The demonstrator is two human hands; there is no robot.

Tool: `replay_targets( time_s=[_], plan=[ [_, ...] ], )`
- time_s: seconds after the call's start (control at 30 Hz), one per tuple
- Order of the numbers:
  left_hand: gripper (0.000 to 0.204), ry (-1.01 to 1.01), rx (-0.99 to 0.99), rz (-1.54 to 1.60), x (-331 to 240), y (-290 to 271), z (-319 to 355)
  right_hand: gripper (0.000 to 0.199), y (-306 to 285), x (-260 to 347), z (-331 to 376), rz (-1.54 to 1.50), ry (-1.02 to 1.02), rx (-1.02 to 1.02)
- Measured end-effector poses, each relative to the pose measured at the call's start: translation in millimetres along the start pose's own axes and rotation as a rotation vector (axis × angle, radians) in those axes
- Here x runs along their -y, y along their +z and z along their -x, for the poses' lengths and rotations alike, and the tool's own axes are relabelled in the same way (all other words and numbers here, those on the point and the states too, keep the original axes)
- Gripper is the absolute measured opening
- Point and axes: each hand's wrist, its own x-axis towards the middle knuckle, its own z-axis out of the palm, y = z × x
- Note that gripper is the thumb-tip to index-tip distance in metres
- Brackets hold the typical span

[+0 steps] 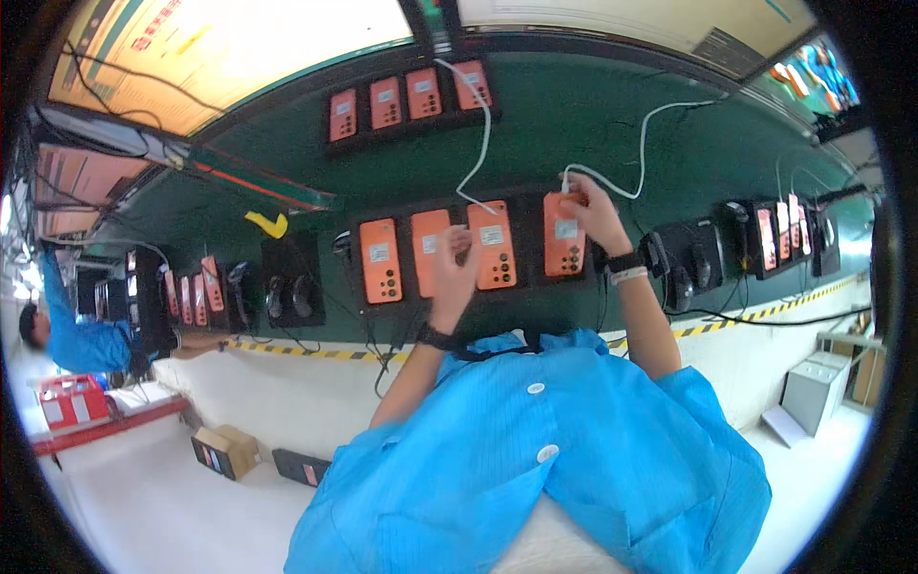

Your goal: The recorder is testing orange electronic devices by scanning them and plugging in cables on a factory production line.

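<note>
In front of me an orange phone (379, 263) lies back up at the left of a row on a black mat. Beside it are a second phone (428, 251) and a third phone (494, 251), with pale labels and dark camera lenses. My left hand (457, 273) hovers over the second and third phones, fingers curled; anything in them is hidden. A white cable (481, 158) ends at the third phone's top edge. At the top of the rightmost phone (564, 247), my right hand (598, 218) pinches the plug of another white cable (639, 158).
Behind the row, a black tray (411, 134) holds several orange phones on the green bench (535, 124). Monitors (239, 57) stand along the back. A yellow object (266, 225) lies left, near dark handheld devices (290, 295). Another person (86, 340) in blue works at far left.
</note>
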Motion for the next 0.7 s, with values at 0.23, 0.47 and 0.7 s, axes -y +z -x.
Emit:
replay_targets(
  time_s=[0.23, 0.47, 0.7],
  plan=[
    [0.038, -0.14, -0.439, -0.516, 63, -159, 16, 0.042, 71, -25, -51, 0.59, -0.141, -0.276],
    [0.05, -0.477, -0.44, -0.505, 159, -224, -41, 0.014, 191, 5, -55, 0.546, -0.307, -0.124],
    [0.034, -0.514, -0.231, 0.123, 148, -238, -50, 0.024, 280, 17, -61, -0.004, 0.193, 0.141]
  ],
)
